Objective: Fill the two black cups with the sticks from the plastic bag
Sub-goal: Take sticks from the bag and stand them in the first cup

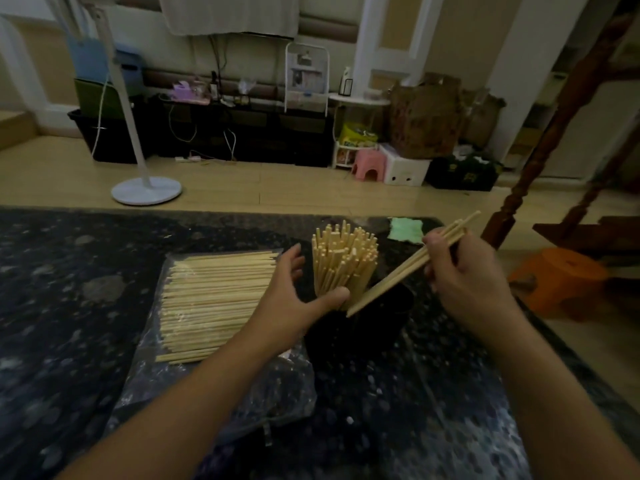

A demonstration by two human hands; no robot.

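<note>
Sticks heaped on bag, desk left. My left hand fingers relaxed, thumb steadying full cup. Right hand pinches few sticks, tips at second cup rim. Next: tilt upright, drop in.

No readable text anywhere. The yellow-green packet just left of the pink stool carries print, but it's too blurred to make out.

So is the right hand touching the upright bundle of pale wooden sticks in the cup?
Apart. The head view shows the right hand gripping a few loose sticks, dark table showing between it and the upright bundle.
</note>
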